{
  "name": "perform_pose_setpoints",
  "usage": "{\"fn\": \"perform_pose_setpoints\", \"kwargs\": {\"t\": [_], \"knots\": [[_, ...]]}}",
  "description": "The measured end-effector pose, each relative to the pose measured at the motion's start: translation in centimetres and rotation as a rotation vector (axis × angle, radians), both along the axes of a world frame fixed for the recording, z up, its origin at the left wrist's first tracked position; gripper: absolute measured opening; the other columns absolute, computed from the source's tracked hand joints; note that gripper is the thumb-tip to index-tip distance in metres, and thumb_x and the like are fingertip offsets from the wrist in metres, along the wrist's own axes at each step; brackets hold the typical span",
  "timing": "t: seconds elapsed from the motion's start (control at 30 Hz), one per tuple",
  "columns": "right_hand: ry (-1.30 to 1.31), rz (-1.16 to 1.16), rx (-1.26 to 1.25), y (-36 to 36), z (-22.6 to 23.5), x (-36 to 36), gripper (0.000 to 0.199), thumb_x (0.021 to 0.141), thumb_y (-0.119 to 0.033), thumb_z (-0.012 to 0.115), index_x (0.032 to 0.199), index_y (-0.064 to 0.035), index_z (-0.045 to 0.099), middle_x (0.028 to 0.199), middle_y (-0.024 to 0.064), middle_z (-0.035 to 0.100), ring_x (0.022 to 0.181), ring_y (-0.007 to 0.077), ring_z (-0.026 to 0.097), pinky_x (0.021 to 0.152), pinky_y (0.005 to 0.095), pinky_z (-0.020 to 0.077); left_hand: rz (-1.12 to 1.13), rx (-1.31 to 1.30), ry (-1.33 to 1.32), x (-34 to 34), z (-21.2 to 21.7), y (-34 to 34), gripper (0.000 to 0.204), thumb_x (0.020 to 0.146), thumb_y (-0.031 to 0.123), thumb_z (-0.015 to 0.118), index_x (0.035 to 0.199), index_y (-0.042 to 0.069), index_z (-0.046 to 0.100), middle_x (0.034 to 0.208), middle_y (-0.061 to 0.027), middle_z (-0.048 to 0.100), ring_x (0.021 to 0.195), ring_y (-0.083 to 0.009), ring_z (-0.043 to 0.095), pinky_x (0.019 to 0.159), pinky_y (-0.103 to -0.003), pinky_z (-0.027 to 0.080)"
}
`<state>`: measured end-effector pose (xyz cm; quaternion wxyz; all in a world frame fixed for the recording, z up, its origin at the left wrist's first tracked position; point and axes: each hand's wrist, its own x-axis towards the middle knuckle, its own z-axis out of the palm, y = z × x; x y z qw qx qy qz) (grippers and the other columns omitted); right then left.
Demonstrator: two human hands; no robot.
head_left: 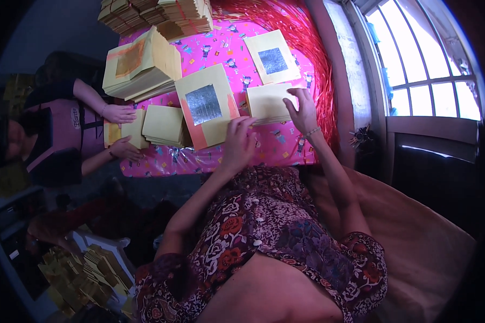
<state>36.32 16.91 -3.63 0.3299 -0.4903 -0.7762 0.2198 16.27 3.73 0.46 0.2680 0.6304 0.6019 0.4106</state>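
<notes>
In front of me lies a low stack of pale yellow paper sheets (268, 101). My left hand (238, 144) is at its near left corner, fingers loosely bent and a little apart, their tips touching the paper's edge. Over the right end of the stack is my right hand (304, 112), its thumb and fingers spread apart. Left of the stack lies a yellow sheet with a silver square and orange patches (203, 105), close to my left fingers. Beyond the stack is another yellow sheet with a silver square (273, 60).
A tall pile of yellow paper (143, 67) and a shorter one (164, 125) stand left on the pink patterned tablecloth (199, 161). Tied bundles (156, 16) lie far back. Red shiny strips (323, 70) line the right edge. At left, a co-worker's hands (121, 114) rest on paper.
</notes>
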Motion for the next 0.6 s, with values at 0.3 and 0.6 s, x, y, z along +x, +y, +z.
{"fn": "perform_pose_setpoints", "kwargs": {"t": [0.3, 0.6], "knots": [[-0.245, 0.660, 0.085, -4.9, 3.1, -7.6, 0.035, 0.075, -0.032, 0.073, 0.097, -0.0107, 0.057, 0.099, 0.0040, 0.055, 0.098, 0.0242, 0.054, 0.084, 0.0379, 0.0469, 0.079, -0.072, 0.354, -10.0, -1.2, -5.5, 0.052, 0.069, 0.011, 0.076, 0.117, 0.008, 0.055, 0.114, -0.0128, 0.052, 0.109, -0.0336, 0.047, 0.094, -0.044, 0.041], [-0.389, 0.742, 0.218, -5.0, 1.1, -9.8, 0.023, 0.074, -0.028, 0.069, 0.086, -0.0119, 0.057, 0.092, 0.0033, 0.055, 0.093, 0.0207, 0.057, 0.081, 0.0345, 0.0501, 0.020, -0.106, 0.368, -12.6, -2.3, -5.6, 0.042, 0.073, 0.008, 0.074, 0.113, 0.007, 0.059, 0.109, -0.0101, 0.059, 0.104, -0.0324, 0.053, 0.090, -0.041, 0.046]]}}
